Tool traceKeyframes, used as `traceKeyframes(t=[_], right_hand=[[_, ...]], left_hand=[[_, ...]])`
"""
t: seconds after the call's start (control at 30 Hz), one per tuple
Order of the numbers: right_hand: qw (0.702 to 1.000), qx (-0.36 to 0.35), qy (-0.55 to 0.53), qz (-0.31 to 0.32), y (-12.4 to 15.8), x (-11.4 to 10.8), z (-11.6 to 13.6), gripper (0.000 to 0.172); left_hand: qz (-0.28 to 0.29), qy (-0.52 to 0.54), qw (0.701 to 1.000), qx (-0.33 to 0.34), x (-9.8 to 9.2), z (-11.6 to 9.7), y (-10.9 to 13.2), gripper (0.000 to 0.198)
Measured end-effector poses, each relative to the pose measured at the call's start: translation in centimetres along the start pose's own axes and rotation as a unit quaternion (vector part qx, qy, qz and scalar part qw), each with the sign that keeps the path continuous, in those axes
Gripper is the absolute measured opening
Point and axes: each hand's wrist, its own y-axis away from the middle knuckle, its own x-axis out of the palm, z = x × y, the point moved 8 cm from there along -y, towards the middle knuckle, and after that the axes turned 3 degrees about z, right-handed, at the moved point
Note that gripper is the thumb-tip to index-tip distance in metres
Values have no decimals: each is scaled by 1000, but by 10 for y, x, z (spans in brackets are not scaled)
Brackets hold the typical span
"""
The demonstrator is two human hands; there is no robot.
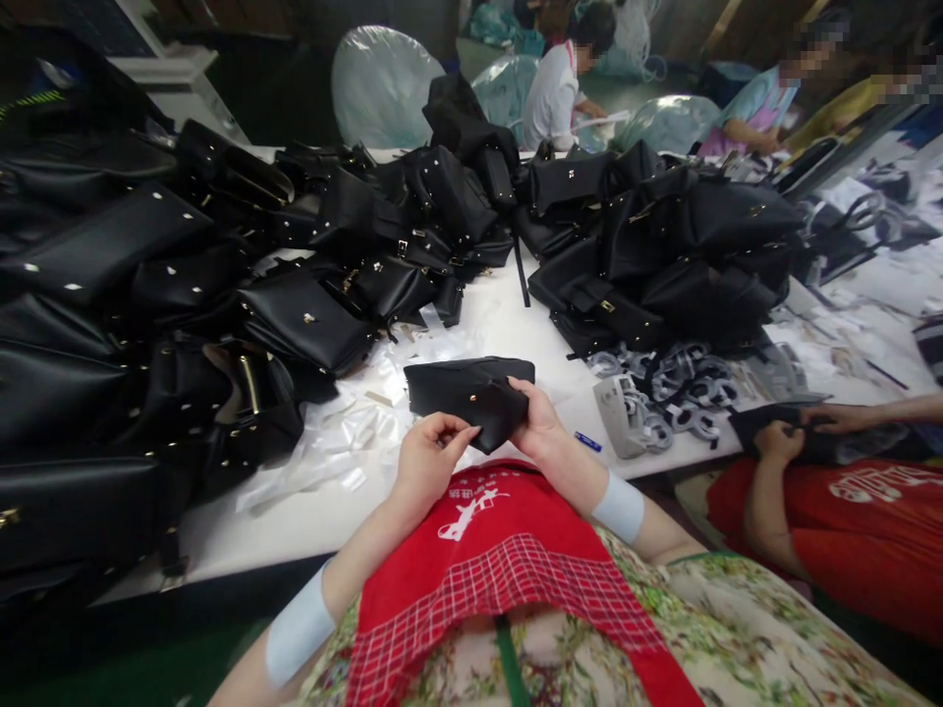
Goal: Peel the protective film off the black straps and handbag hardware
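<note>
A small black handbag (471, 393) with a gold stud on its face is held up in front of my red apron, tilted over the table edge. My right hand (536, 420) grips its right end, thumb on the near side. My left hand (433, 454) is closed in a pinch, thumb and fingertips at the bag's lower left edge. Whether a small piece is also between those fingertips cannot be made out. Beneath and to the left of the bag lie crumpled white wrapping sheets (346, 432).
Black bags are heaped on the left (95, 236) and on the right (663, 245) of the white table (493, 314). Grey strap loops (685, 383) and a blue marker (587, 441) lie to my right. A co-worker's hands (781, 440) work beside me; other people sit behind the heaps.
</note>
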Motion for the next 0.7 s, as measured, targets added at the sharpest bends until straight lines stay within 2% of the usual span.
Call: traceKeyframes(t=[0.07,0.2,0.3,0.47,0.6,0.7], right_hand=[[1000,-4,-1,1,-2,-5,2,12],[999,4,-5,36,-8,-9,6,15],[998,16,3,55,-12,-8,7,18],[997,33,35,53,-6,-7,13,16],[990,63,85,92,-1,-4,21,20],[984,44,133,110,-6,-7,34,20]], left_hand=[[11,36,999,-11,4,1,1,19],[43,198,977,-68,10,9,3,23],[42,267,960,-79,4,12,1,26],[-18,287,952,-109,-25,36,1,30],[-95,256,953,-133,-58,63,8,30],[-154,228,952,-134,-80,79,14,31]])
